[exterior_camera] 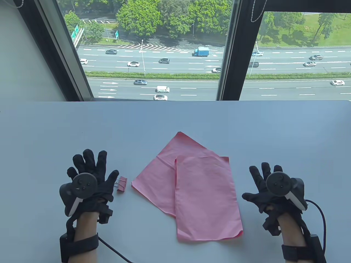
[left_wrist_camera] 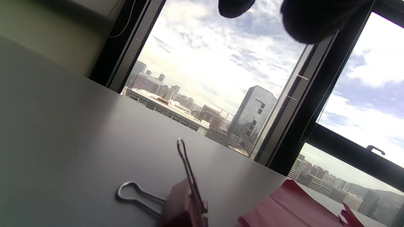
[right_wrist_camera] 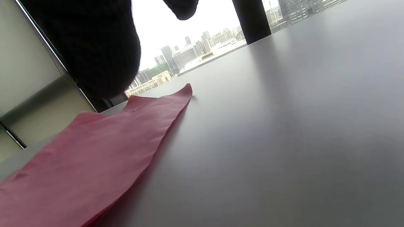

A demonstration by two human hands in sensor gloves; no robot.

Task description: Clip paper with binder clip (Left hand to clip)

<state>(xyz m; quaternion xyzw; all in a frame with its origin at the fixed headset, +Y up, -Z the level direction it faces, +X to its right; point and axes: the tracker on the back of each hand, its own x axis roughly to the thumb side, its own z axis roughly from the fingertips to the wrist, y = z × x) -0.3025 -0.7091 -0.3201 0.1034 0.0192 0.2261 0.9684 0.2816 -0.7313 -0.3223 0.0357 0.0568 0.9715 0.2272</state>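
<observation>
2 pink sheets of paper (exterior_camera: 203, 189) lie overlapped in the middle of the white table (exterior_camera: 175, 120), the upper sheet straight, the lower one turned at an angle beneath it. A pink binder clip (exterior_camera: 121, 184) sits on the table just left of the paper's left corner, apart from it; in the left wrist view 1 wire handle lies flat and the other stands up. The left hand (exterior_camera: 89, 180) is spread, fingers apart, holding nothing, its thumb tip just beside the clip. The right hand (exterior_camera: 270, 187) is also spread and holds nothing, right of the paper.
</observation>
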